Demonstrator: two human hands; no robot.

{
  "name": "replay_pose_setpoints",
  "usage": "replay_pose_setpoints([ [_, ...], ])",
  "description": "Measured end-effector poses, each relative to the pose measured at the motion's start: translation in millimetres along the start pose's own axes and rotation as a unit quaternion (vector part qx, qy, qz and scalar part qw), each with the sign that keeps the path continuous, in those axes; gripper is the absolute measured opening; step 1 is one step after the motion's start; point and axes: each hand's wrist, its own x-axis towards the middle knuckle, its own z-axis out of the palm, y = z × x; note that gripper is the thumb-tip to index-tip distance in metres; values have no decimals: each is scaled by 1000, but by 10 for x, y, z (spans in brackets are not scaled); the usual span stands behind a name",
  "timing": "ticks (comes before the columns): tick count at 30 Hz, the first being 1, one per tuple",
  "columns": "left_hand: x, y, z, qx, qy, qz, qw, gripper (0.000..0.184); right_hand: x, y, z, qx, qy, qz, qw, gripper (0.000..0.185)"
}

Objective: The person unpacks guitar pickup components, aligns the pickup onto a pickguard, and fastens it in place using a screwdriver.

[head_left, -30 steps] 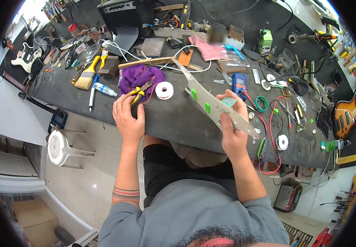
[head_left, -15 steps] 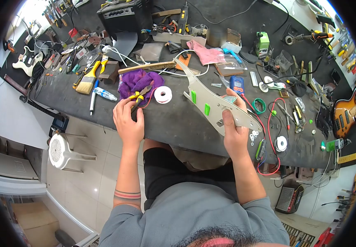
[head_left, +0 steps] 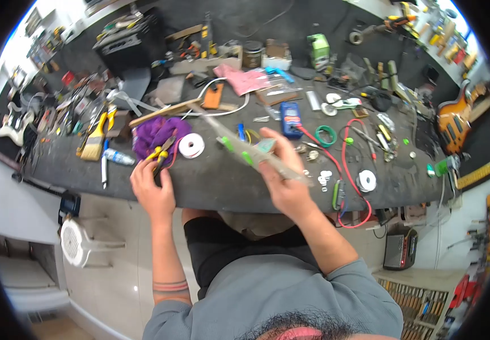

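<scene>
Right hand (head_left: 285,190)'s grip is clamping the tilted plate (head_left: 237,141) over the surface (head_left: 216,186), near middle; best be keeping it steady, clear of clutter. Left hand (head_left: 153,192) is touching the pliers (head_left: 155,153), near left; can't tell if gripping.

A workshop — guitars (head_left: 454,124), pliers (head_left: 165,148), cluttered workbench (head_left: 216,184).

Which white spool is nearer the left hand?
The spool beside the purple cloth; the other spool sits farther right, by the red cable.
</scene>
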Motion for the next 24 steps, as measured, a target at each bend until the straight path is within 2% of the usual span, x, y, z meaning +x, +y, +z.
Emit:
replay_pose_setpoints([
  [2,7,25,-18,4,-7,1,1000,26,8,-58,3,-49,-6,-50,998,60],
  [4,1,38,13,-4,-8,-4,1000,26,-27,-178,-15,-58,-50,-2,997,66],
  [8,-30,104,-64,35,24,46,998,25,-171,-89,119,-114,-71,-117,984,77],
  [9,-95,162,-102,18,36,52,998,21,-209,-83,147,-127,-81,-141,979,78],
  [11,-351,306,-204,-158,-46,-39,986,19,-332,-52,240,-151,-91,-153,972,79],
  [12,-509,394,-267,-244,-85,-87,962,18,-385,-25,271,-157,-105,-154,970,80],
  [13,-660,525,-354,-378,-140,-161,901,23,-429,-24,298,-161,-114,-153,968,79],
  [14,-759,687,-436,-501,-188,-232,813,29,-467,-24,320,-165,-124,-152,966,79],
  [17,-749,1191,-620,-646,-194,-381,632,44,-541,-29,361,-181,-155,-157,959,80],
  [20,-673,1318,-698,-646,-194,-422,605,53,-616,-17,388,-189,-183,-152,953,78],
  [24,-795,1033,-676,-612,-268,-371,645,55,-643,-37,392,-195,-202,-142,949,77],
])
